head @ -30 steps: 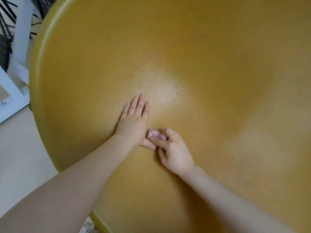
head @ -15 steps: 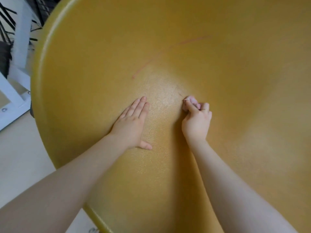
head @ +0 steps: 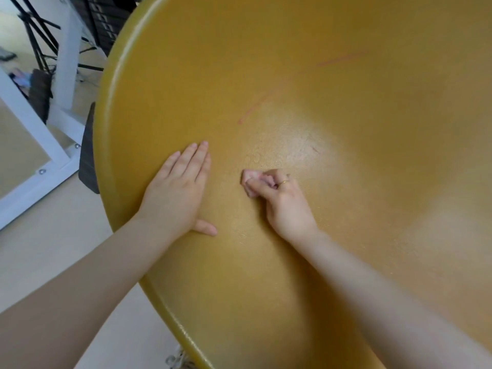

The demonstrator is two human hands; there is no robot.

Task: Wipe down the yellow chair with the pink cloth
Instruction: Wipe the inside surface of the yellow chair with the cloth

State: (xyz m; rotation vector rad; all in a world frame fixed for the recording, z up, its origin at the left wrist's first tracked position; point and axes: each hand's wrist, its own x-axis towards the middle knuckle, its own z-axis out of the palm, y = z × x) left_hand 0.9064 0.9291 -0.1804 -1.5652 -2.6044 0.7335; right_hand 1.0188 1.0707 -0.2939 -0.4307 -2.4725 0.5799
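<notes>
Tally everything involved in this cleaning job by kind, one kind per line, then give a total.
Hands: 2 (left hand flat on the seat, right hand gripping the cloth)
Yellow chair: 1
Pink cloth: 1
Ring on the right hand: 1
Total: 5

A pale beige floor (head: 48, 251) filled the lower left. A white frame (head: 34, 134) lay at the left edge, with a white post (head: 65, 51) rising behind it. Thin black rods (head: 40, 35) crossed the upper left corner beside a dark slatted unit (head: 103, 20).
</notes>
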